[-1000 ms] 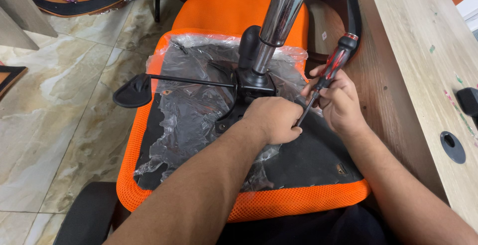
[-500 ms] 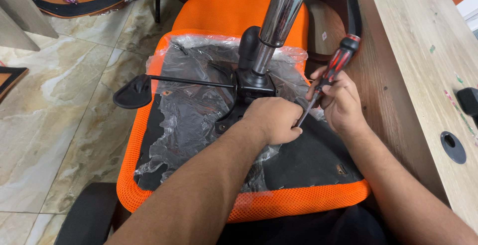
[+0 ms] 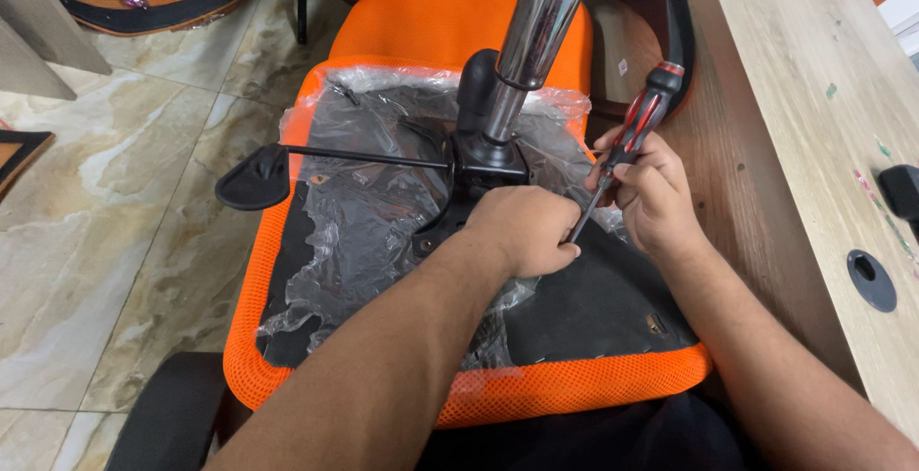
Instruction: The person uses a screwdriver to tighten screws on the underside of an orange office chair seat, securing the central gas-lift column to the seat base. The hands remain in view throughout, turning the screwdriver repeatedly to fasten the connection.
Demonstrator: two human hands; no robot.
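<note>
Here, screwdriver [image 3: 632, 136] slanted through right-hand grip [image 3: 651, 193].

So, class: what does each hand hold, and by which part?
The right hand grips a screwdriver low on its red-and-black handle. The left hand rests on the seat underside; any hold is hidden.

light: bright, even | shadows: soft | glare: chrome column [image 3: 536, 21], plastic wrap [image 3: 373, 203] | focus: sharp
</note>
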